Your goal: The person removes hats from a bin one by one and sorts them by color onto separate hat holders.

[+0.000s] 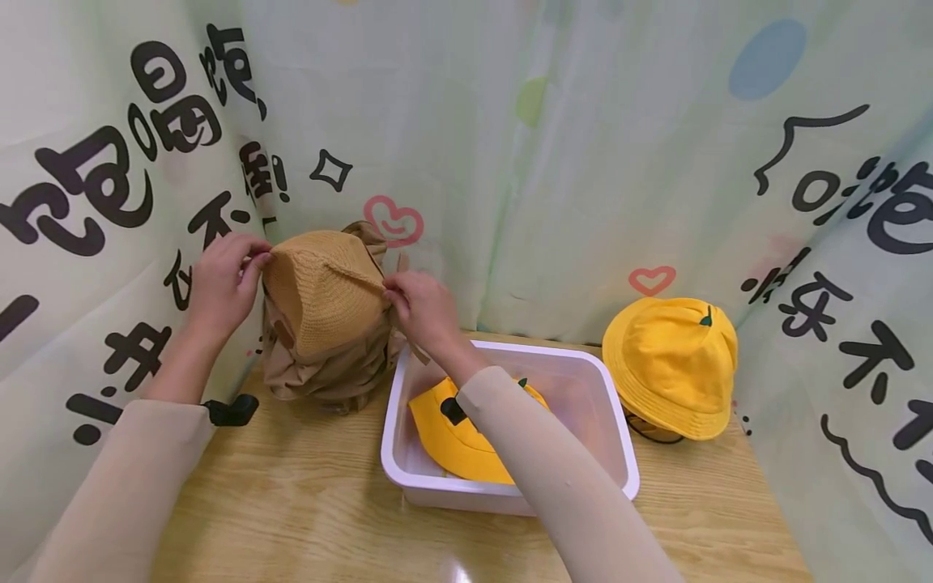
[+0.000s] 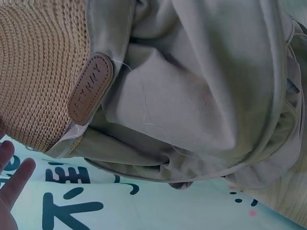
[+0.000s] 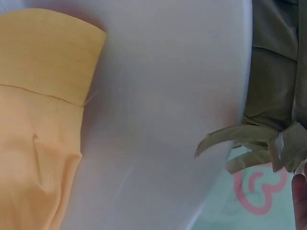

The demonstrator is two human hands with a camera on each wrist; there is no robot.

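A tan woven hat (image 1: 331,291) sits on top of a bunch of brown cloth hats (image 1: 342,368) at the left. Its brown leather label (image 2: 91,89) shows in the left wrist view, beside smooth khaki fabric. My left hand (image 1: 227,283) pinches the woven hat's left edge between thumb and fingers. On the opposite side, my right hand (image 1: 426,316) pinches the hat's right edge. A khaki fabric bow (image 3: 268,143) hangs by the right fingertips in the right wrist view.
A white plastic bin (image 1: 404,478) stands in the middle with a yellow hat (image 1: 445,429) inside, under my right forearm. Another yellow bucket hat (image 1: 666,364) with a green sprout is right of it. Printed curtains (image 1: 466,162) surround the wooden tabletop (image 1: 306,502).
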